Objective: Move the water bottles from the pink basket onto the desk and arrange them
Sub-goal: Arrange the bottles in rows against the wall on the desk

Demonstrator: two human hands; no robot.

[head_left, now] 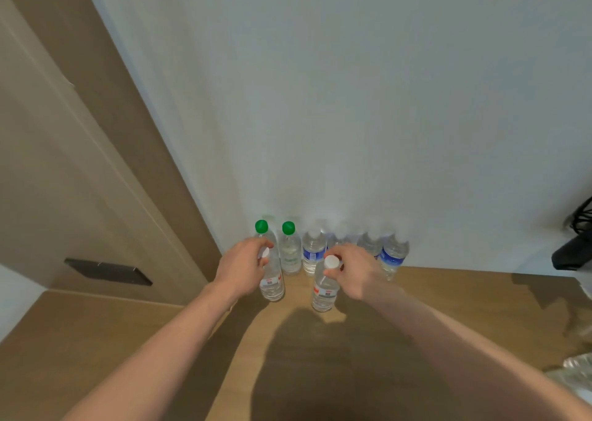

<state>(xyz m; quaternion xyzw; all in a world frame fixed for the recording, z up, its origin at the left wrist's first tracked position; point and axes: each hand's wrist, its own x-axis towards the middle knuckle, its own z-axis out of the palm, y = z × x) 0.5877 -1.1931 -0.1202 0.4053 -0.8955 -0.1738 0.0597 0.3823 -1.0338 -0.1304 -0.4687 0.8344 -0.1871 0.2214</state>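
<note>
left hand fingers curl round one upright, cap-up bottle; right hand pinches another's white cap, both on the desk.

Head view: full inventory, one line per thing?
Green-capped bottles: 2, clear, upright at the left end of the row by the wall.
Blue-label bottles: at least 2, clear, upright in the row; others behind them unclear.
Red-label bottles: 2, clear with white caps, upright in front of the row, one in each hand.
Desk: 1, brown wood.
Wall: 1, white, behind the row.
Dark object: 1, black, right edge, unclear.
Left hand: holds the left red-label bottle near its cap.
Right hand: fingers round the right bottle's cap.
</note>
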